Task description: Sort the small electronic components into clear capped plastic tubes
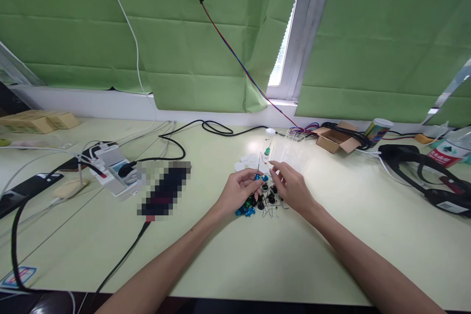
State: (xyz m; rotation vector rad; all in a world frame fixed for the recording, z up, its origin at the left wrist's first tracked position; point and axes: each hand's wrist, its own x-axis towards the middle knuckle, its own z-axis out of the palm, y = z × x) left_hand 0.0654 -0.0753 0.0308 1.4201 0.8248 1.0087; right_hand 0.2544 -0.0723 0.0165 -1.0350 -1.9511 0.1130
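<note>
My left hand (241, 187) is closed, thumb and fingers pinching a small blue fitting (257, 176). A thin bent wire (259, 161) rises from the fitting and curves over toward my right hand, with a tiny red spot near its end. My right hand (290, 184) is just to the right, its fingers bent together by the wire; anything between their tips is too small to make out. Below the hands lies a pile of small black knob-like parts (271, 198) and thin metal wires (270, 212). More blue fittings (250, 212) lie at its left edge.
Beyond the hands are white round pieces (251, 159), a green-hubbed needle (267, 150) and a white cap (270, 132). An open cardboard box (333, 141) and black headset (423, 176) are right. A power strip (114, 169) and cables are left.
</note>
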